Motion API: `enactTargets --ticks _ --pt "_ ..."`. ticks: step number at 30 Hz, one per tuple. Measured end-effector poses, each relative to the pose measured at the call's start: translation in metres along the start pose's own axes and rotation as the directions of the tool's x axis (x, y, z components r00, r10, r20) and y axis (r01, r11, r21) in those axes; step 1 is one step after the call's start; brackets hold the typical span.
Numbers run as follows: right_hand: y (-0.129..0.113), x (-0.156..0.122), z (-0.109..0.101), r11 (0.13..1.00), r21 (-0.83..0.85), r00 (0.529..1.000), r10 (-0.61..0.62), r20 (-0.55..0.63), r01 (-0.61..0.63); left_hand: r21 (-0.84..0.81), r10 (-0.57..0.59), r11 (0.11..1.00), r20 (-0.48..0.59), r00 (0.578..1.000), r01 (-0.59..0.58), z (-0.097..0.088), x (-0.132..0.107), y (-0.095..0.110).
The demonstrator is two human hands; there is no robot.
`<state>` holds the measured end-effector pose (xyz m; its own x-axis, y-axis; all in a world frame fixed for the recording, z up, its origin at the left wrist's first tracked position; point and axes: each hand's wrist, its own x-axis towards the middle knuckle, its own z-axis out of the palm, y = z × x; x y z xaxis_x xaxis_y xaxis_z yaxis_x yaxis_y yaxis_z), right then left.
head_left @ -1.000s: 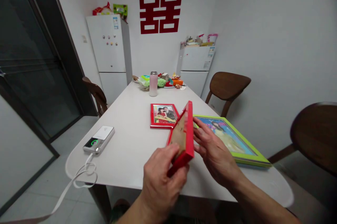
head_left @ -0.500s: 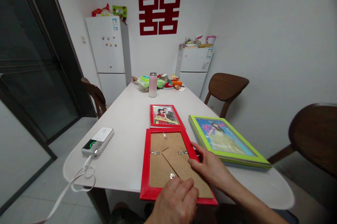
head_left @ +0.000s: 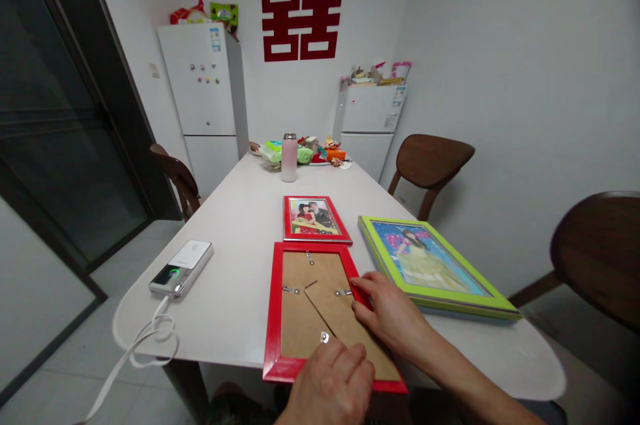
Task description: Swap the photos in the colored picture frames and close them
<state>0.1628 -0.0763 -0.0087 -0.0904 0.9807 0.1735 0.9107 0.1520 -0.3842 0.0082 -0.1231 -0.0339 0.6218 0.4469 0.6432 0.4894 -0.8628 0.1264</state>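
A red picture frame (head_left: 273,318) lies face down at the table's near edge, its brown backing board (head_left: 300,328) up. Metal clips, such as the left one (head_left: 291,290), hold the board along the sides. My right hand (head_left: 393,312) grips the frame's right side, fingers bent over the rim near the right clip. Across the bottom rim, my left hand (head_left: 333,382) is closed on the frame, with its curled fingers at the lower clip (head_left: 325,337); its fingertips are hidden. Just beyond lies a smaller red frame (head_left: 287,218), face up with a photo of a couple.
Green frames (head_left: 475,305) are stacked at right, a photo on top. A power bank (head_left: 183,268) with a white cable (head_left: 120,365) lies at left. Farther back stand a pink bottle (head_left: 289,160) and assorted packages (head_left: 305,156). Wooden chairs (head_left: 433,158) flank the table.
Both hands keep nearly the same hold on the red frame. The frame has shifted very slightly left, and the camera view has moved a little.
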Motion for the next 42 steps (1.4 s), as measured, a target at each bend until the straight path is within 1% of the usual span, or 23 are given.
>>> enactTargets --ticks 1,2,3,4,5,6,7,8,9,11,14,17,20,22,24,27,31,35,39,42 --pt "0.000 0.003 0.000 1.000 -0.011 1.000 -0.023 -0.007 0.022 -0.050 -0.033 0.998 0.055 0.998 0.035 -0.006 0.001 -0.003" --pt "0.001 0.006 0.001 0.999 -0.024 0.999 -0.041 -0.011 0.041 -0.088 -0.085 0.992 0.110 0.990 0.095 -0.013 0.002 -0.008" --pt "0.001 0.009 0.002 0.998 -0.038 0.999 -0.053 -0.012 0.053 -0.109 -0.156 0.979 0.163 0.974 0.175 -0.020 0.002 -0.015" --pt "0.001 0.012 0.003 0.997 -0.052 0.998 -0.059 -0.008 0.059 -0.086 -0.256 0.958 0.180 0.950 0.274 -0.027 0.001 -0.023" --pt "0.000 0.014 0.004 0.996 -0.065 0.998 -0.059 -0.003 0.059 -0.033 -0.369 0.925 0.159 0.916 0.378 -0.033 0.000 -0.032" --pt "0.000 0.017 0.005 0.996 -0.077 0.999 -0.055 -0.001 0.054 0.008 -0.462 0.885 0.143 0.875 0.465 -0.038 -0.002 -0.041" --pt "0.000 0.018 0.006 0.995 -0.088 0.999 -0.051 -0.002 0.050 0.028 -0.530 0.846 0.148 0.835 0.532 -0.041 -0.004 -0.049" --pt "0.001 0.020 0.006 0.994 -0.097 0.999 -0.050 -0.006 0.049 0.036 -0.580 0.813 0.155 0.800 0.582 -0.042 -0.007 -0.055" --pt "0.001 0.020 0.007 0.993 -0.106 0.999 -0.050 -0.009 0.049 0.029 -0.609 0.789 0.171 0.775 0.614 -0.042 -0.009 -0.060" --pt "0.001 0.021 0.006 0.991 -0.119 0.998 -0.056 -0.012 0.054 -0.003 -0.630 0.766 0.194 0.752 0.643 -0.040 -0.012 -0.064" --pt "-0.005 0.019 0.004 0.987 -0.130 0.994 -0.104 -0.043 0.098 -0.044 -0.636 0.758 0.169 0.752 0.651 -0.037 -0.015 -0.063" --pt "-0.027 0.021 0.006 0.978 -0.062 0.978 -0.202 -0.060 0.199 -0.060 -0.643 0.754 0.140 0.753 0.655 -0.035 -0.015 -0.060" --pt "-0.055 0.031 0.017 0.956 0.021 0.956 -0.292 0.032 0.292 -0.046 -0.644 0.755 0.135 0.753 0.654 -0.034 -0.015 -0.060" --pt "-0.069 0.039 0.027 0.953 0.005 0.950 -0.301 0.081 0.302 -0.032 -0.638 0.761 0.138 0.757 0.648 -0.034 -0.015 -0.061" --pt "-0.076 0.046 0.036 0.960 -0.027 0.958 -0.275 0.084 0.278 -0.020 -0.636 0.764 0.142 0.758 0.645 -0.034 -0.015 -0.061" --pt "-0.071 0.052 0.040 0.967 -0.047 0.967 -0.248 0.049 0.251 -0.019 -0.643 0.758 0.146 0.752 0.652 -0.035 -0.014 -0.061" --pt "-0.051 0.057 0.031 0.978 -0.080 0.981 -0.196 -0.003 0.195 -0.051 -0.652 0.747 0.132 0.746 0.662 -0.036 -0.012 -0.060" --pt "-0.035 0.067 0.028 0.986 -0.111 0.991 -0.130 -0.041 0.125 -0.038 -0.656 0.743 0.155 0.739 0.668 -0.037 -0.011 -0.060" --pt "-0.036 0.073 0.033 0.989 -0.091 0.992 -0.121 -0.042 0.117 -0.048 -0.648 0.750 0.147 0.747 0.660 -0.035 -0.010 -0.060" --pt "-0.039 0.068 0.029 0.989 -0.065 0.991 -0.132 -0.032 0.129 -0.060 -0.649 0.748 0.143 0.747 0.661 -0.035 -0.011 -0.061"
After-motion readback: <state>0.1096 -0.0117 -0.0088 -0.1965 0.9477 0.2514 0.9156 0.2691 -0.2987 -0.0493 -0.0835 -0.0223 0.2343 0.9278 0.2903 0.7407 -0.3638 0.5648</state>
